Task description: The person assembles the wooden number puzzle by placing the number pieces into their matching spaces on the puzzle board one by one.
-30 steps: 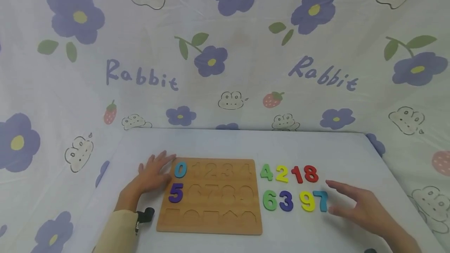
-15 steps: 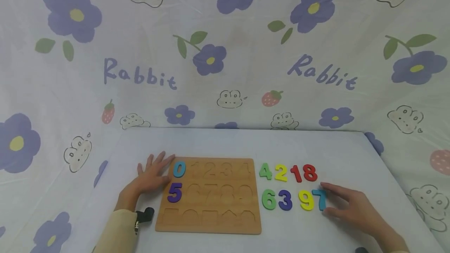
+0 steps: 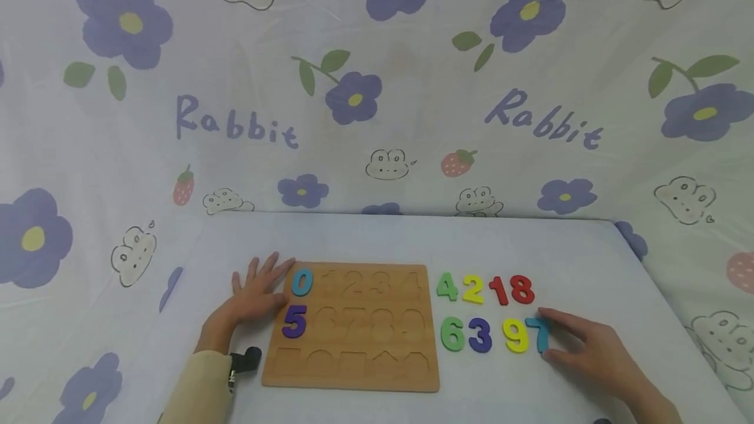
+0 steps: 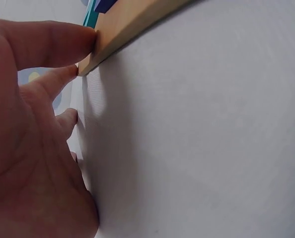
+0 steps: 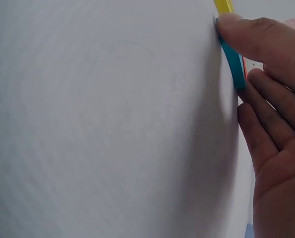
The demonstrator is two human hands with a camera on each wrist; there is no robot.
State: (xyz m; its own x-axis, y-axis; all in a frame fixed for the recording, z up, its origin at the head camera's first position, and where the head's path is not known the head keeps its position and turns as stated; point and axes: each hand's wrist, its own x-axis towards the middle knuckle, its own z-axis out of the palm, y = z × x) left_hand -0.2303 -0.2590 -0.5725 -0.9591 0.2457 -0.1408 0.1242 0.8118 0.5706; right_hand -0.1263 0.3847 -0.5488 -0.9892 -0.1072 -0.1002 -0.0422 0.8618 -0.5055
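A wooden number puzzle board (image 3: 347, 375) lies on the table, with a blue 0 (image 3: 302, 282) and a purple 5 (image 3: 294, 322) at its left side. My left hand (image 3: 253, 296) rests beside it, fingers spread. Its thumb touches the board's left edge and its index finger reaches the top corner. On the other side, my right hand (image 3: 595, 349) pinches a blue number 7 (image 5: 231, 59) lengthwise. The thumb is at the foot of the 7, the index finger at its top. A yellow 9 (image 3: 515, 335) lies just left of it.
Right of the board lie a green 4 (image 3: 447, 287), yellow 2 (image 3: 473, 289), red 1 (image 3: 499, 290) and red 8 (image 3: 522, 289). Below them are a green 6 (image 3: 452, 334) and purple 3 (image 3: 480, 335). A patterned cloth (image 3: 412, 110) hangs behind the white table (image 3: 501, 385).
My right hand has moved left and its thumb and index finger have closed in on the blue 7. The left hand has stayed at the board's edge.
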